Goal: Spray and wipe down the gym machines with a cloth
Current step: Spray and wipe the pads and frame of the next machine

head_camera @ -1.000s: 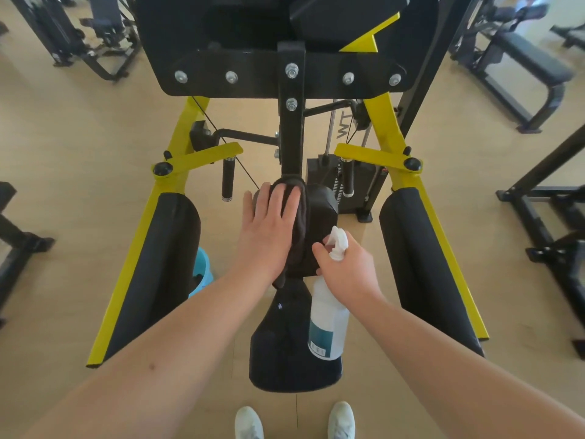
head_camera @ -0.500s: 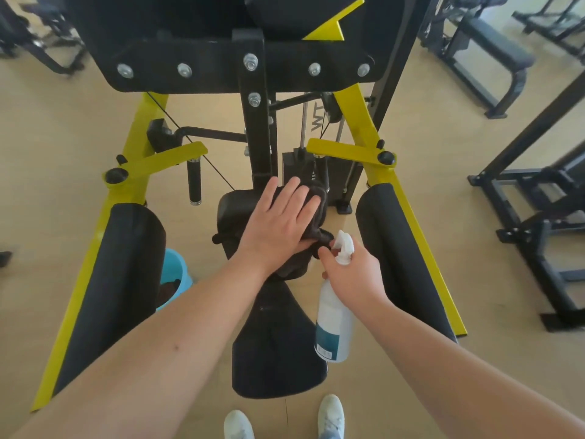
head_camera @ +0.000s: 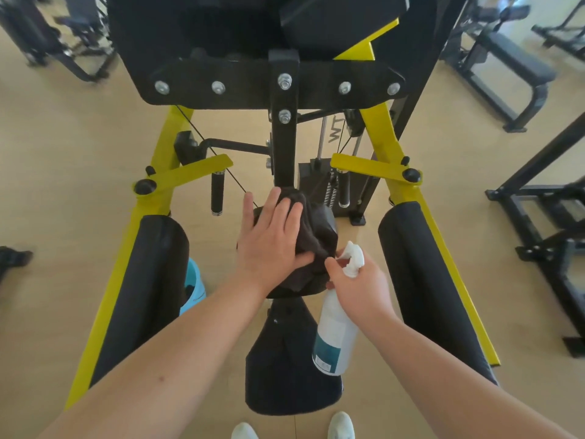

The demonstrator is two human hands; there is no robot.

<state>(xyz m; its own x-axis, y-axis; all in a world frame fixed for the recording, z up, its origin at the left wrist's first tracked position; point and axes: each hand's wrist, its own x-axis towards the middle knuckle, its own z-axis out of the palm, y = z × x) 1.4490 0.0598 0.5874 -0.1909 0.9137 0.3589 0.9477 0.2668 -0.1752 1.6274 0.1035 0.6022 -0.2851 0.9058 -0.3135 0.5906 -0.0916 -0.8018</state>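
At frame centre a dark cloth [head_camera: 316, 229] was pressed onto the machine's black pad [head_camera: 302, 292] by the straight-fingered left hand [head_camera: 272, 240]; just right, the spray bottle [head_camera: 335, 337] was gripped by the curled right hand [head_camera: 359, 288]

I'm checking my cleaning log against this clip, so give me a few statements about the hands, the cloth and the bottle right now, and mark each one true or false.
1. The left hand lies flat on a dark cloth over the machine's middle pad. True.
2. The right hand grips a white spray bottle. True.
3. The bottle stands on the floor. False: it hangs from the right hand, off the floor.
4. A red bucket stands right of the machine. False: a blue bucket sits on the left, partly hidden behind the left side pad.
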